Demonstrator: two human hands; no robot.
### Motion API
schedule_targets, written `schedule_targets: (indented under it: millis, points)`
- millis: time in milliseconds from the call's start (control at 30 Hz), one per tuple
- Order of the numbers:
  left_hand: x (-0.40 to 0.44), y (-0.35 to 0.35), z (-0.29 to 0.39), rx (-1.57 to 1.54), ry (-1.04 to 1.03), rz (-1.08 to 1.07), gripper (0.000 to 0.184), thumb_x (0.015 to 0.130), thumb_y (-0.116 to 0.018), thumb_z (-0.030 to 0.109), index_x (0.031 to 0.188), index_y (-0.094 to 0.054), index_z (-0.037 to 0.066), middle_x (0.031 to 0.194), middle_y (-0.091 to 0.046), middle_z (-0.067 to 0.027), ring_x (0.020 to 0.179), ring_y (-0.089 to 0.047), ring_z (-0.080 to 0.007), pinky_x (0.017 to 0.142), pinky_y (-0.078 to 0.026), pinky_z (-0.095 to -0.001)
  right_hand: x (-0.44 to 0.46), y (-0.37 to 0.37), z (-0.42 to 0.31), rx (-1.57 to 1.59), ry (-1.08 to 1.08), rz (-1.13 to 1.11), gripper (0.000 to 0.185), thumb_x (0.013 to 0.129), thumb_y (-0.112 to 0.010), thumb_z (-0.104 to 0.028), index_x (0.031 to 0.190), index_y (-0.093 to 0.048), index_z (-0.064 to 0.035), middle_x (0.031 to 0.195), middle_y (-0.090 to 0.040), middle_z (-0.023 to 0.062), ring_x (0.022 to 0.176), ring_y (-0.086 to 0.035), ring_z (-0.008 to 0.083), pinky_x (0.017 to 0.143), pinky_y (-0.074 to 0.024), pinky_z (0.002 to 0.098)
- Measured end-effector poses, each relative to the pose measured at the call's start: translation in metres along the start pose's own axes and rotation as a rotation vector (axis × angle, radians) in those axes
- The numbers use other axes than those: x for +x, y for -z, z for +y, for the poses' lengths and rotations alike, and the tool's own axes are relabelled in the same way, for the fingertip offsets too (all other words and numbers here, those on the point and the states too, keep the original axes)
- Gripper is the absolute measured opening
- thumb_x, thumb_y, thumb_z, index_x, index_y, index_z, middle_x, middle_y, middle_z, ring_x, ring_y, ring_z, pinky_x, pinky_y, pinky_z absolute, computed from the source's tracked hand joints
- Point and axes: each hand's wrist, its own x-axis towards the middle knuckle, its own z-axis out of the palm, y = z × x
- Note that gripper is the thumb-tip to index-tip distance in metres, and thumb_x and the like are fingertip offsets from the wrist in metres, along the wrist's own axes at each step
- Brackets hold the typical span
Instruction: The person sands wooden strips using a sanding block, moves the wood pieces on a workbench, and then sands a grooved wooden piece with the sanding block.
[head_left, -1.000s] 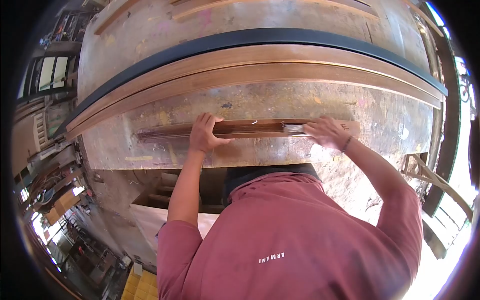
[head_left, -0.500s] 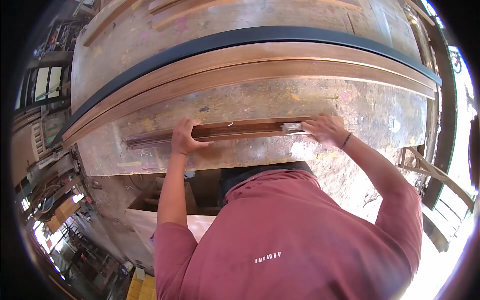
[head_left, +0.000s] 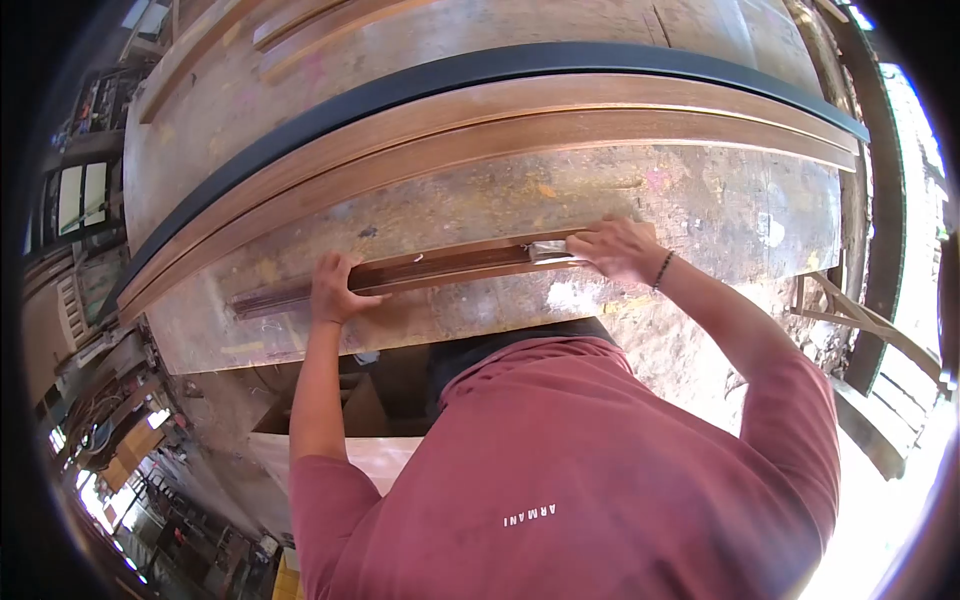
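Observation:
A grooved brown wooden strip (head_left: 455, 265) lies lengthwise near the front edge of the workbench (head_left: 480, 315). My left hand (head_left: 335, 288) is closed over its left part, thumb along the near side and fingers at the far side. Towards the right end, my right hand (head_left: 615, 250) is closed over a small silvery piece (head_left: 550, 252) that sits in the groove. Its exact kind cannot be made out, and my palm covers part of it. A small pale shaving or chip (head_left: 418, 258) lies in the groove between my hands.
Behind the strip, long brown boards (head_left: 480, 135) and a dark bar (head_left: 500, 65) run across the bench. More wood pieces (head_left: 340, 25) lie at the far side. Below the bench's front edge stands an open box (head_left: 365, 405). A wooden frame (head_left: 850, 320) is at the right.
The view has shifted slightly, so the bench scene sits further left. Both hands stay on the strip in much the same places, and the silvery piece is still under my right hand.

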Motion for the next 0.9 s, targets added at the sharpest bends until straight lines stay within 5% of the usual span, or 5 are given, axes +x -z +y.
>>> schedule_targets:
  millis: [300, 367, 467, 500, 900]
  points:
    - [0.001, -0.004, -0.004, -0.018, -0.027, 0.018, 0.076, 0.051, -0.101, 0.049, 0.107, -0.07, 0.009, 0.107, -0.059, -0.0161, 0.104, -0.06, -0.0422, 0.092, -0.051, -0.0539, 0.041, -0.065, -0.015, -0.152, 0.145, 0.573, 0.026, 0.113, -0.046, -0.035, 0.131, -0.052, -0.0164, 0.122, -0.066, 0.007, 0.115, -0.065, 0.0215, 0.097, -0.0589, 0.0359]
    - [0.003, -0.005, -0.003, -0.012, -0.003, 0.018, 0.076, 0.05, -0.101, 0.049, 0.107, -0.069, 0.009, 0.107, -0.059, -0.0159, 0.104, -0.06, -0.0426, 0.092, -0.051, -0.0538, -0.02, 0.024, -0.003, -0.044, -0.067, -0.165, 0.032, 0.114, -0.043, -0.036, 0.138, -0.051, -0.0162, 0.127, -0.069, 0.0072, 0.118, -0.067, 0.0192, 0.097, -0.0595, 0.0297]
    - [0.005, 0.0, -0.003, -0.014, -0.038, 0.035, 0.075, 0.05, -0.101, 0.048, 0.107, -0.069, 0.01, 0.106, -0.059, -0.0153, 0.103, -0.06, -0.0424, 0.092, -0.051, -0.054, 0.004, 0.011, -0.008, -0.039, -0.027, -0.111, 0.027, 0.115, -0.043, -0.036, 0.13, -0.052, -0.0166, 0.109, -0.071, 0.0054, 0.1, -0.069, 0.0163, 0.089, -0.0599, 0.0266]
    - [0.006, 0.0, -0.003, -0.007, -0.046, 0.035, 0.075, 0.049, -0.101, 0.047, 0.107, -0.069, 0.01, 0.106, -0.059, -0.0152, 0.103, -0.06, -0.0418, 0.09, -0.051, -0.054, 0.034, -0.049, -0.006, -0.235, 0.133, 0.513, 0.021, 0.115, -0.043, -0.036, 0.12, -0.051, -0.017, 0.094, -0.066, 0.003, 0.087, -0.065, 0.0145, 0.08, -0.0589, 0.0276]
    - [0.001, 0.001, 0.003, 0.034, -0.024, 0.019, 0.076, 0.051, -0.101, 0.047, 0.109, -0.069, 0.011, 0.109, -0.06, -0.0152, 0.108, -0.06, -0.0407, 0.098, -0.05, -0.0535, -0.008, -0.012, -0.004, -0.102, -0.023, 0.194, 0.016, 0.11, -0.054, -0.025, 0.123, -0.054, -0.017, 0.099, -0.067, 0.0014, 0.094, -0.068, 0.0149, 0.075, -0.0591, 0.0303]
